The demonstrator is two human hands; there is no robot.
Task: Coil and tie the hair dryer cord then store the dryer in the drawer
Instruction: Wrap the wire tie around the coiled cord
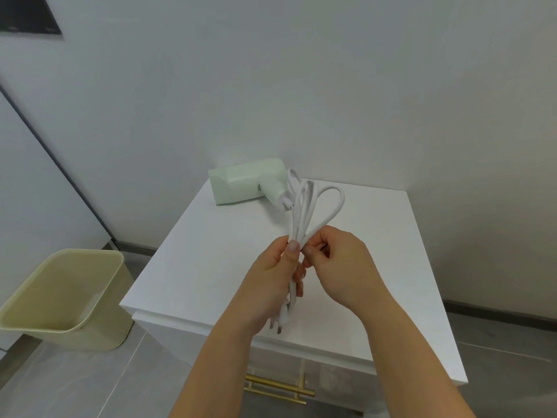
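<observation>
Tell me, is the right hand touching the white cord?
Touching. The head view shows the right hand pinching the looped white cord beside the left hand.

The worktop (376, 267) is bare on its right half and along its near left edge, so a hand could pass freely there. At the far left corner the pale green hair dryer (247, 184) lies against the wall (331, 86), which closes off the far side. The white cord (304, 212) rises in loops between the dryer and both hands, the left hand (271, 285) and right hand (340, 267), blocking the middle. Left of the cabinet a beige bin (63, 297) stands on the floor (90, 384), narrowing that side. Below the front edge, the gold drawer handle (278, 387) juts out, partly hidden by the forearms.
</observation>
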